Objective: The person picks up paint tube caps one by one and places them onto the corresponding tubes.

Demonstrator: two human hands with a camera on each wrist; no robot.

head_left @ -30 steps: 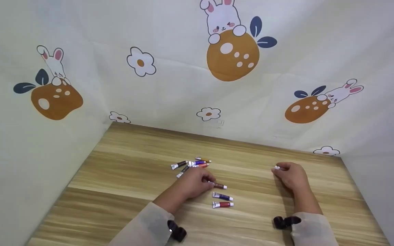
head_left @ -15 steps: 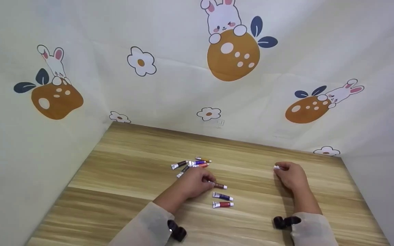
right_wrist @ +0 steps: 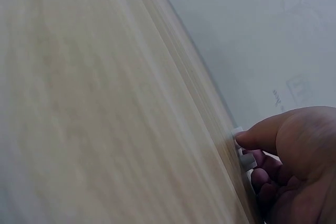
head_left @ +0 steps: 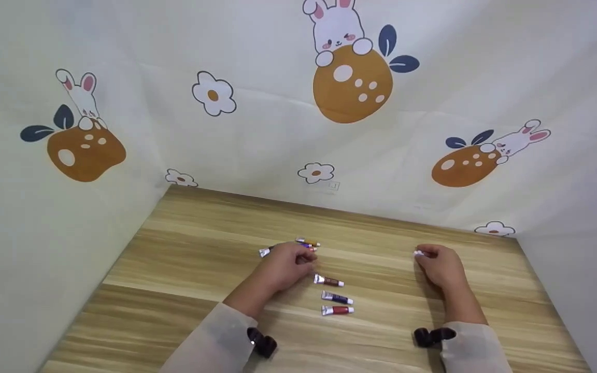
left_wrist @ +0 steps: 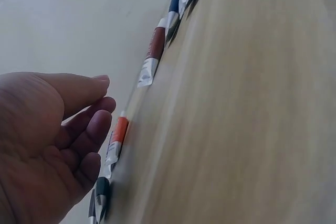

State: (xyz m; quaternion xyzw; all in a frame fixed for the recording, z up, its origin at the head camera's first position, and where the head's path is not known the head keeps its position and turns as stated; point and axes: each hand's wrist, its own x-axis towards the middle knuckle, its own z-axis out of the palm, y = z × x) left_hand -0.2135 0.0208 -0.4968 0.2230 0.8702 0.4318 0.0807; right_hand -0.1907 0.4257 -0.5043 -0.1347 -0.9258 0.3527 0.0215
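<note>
My left hand (head_left: 283, 267) is over the near part of a small pile of paint tubes, its fingers loosely bent and holding nothing. From that pile a yellow tube (head_left: 310, 243) shows at the back, and in the left wrist view an orange tube (left_wrist: 119, 130) and a dark tube (left_wrist: 102, 188) lie beside the fingers. Nearer the person, a brown tube (head_left: 331, 281), a blue tube (head_left: 338, 298) and a red tube (head_left: 339, 310) lie in a column, white caps facing right. My right hand (head_left: 442, 267) pinches small white pieces (right_wrist: 248, 161), mostly hidden by the fingers.
A wood-grain tabletop (head_left: 381, 331) bears everything. Pale cloth walls (head_left: 257, 140) with rabbit and fruit prints close it in at the back and both sides. Each sleeve carries a black wrist device (head_left: 262, 343).
My left hand has let go of the brown tube and moved back and left, over the pile. The brown tube lies uncovered above the blue one. The right hand has hardly moved.
</note>
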